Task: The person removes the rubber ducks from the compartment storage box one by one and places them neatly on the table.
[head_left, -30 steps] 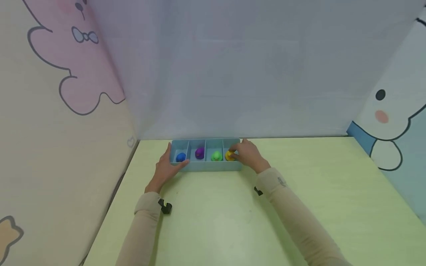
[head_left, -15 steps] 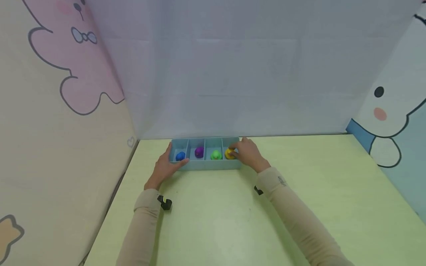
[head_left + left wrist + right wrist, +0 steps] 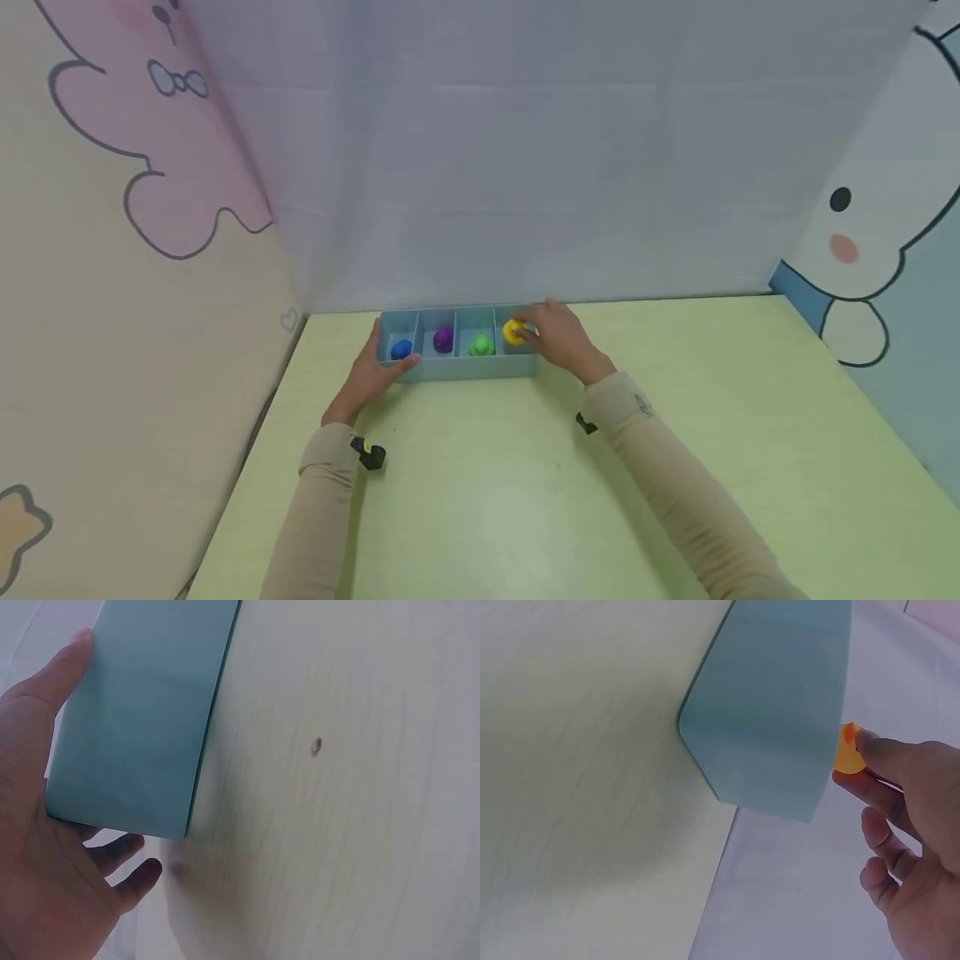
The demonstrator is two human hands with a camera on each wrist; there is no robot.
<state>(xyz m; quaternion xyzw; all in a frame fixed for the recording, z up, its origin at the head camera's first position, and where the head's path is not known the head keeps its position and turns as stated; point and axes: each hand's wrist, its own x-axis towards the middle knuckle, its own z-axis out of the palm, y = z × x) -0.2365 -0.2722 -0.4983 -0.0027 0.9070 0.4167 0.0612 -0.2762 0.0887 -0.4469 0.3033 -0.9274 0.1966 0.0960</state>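
Observation:
My right hand [image 3: 562,335] pinches a yellow rubber duck [image 3: 513,332] between thumb and fingers, at the rightmost compartment of a light blue box [image 3: 472,367]. In the right wrist view the duck [image 3: 849,754] shows its orange beak at the box's rim. My left hand [image 3: 371,375] holds the box's left end, its thumb along the front and its fingers round the end wall. One toy sits in each other compartment: a blue one [image 3: 402,349] at the left, a purple one [image 3: 443,339], then a green duck [image 3: 482,345]. The undersides of these toys are hidden.
The box stands near the back edge of a pale yellow-green table [image 3: 480,483]. A whitish cloth [image 3: 525,167] hangs behind it. Cartoon-printed walls [image 3: 150,333] flank the table. Small black wrist cameras [image 3: 369,454] sit at both sleeves.
The yellow duck has risen from the floor of its compartment in my right hand's pinch. My left hand keeps its hold on the box. The head view has shifted slightly.

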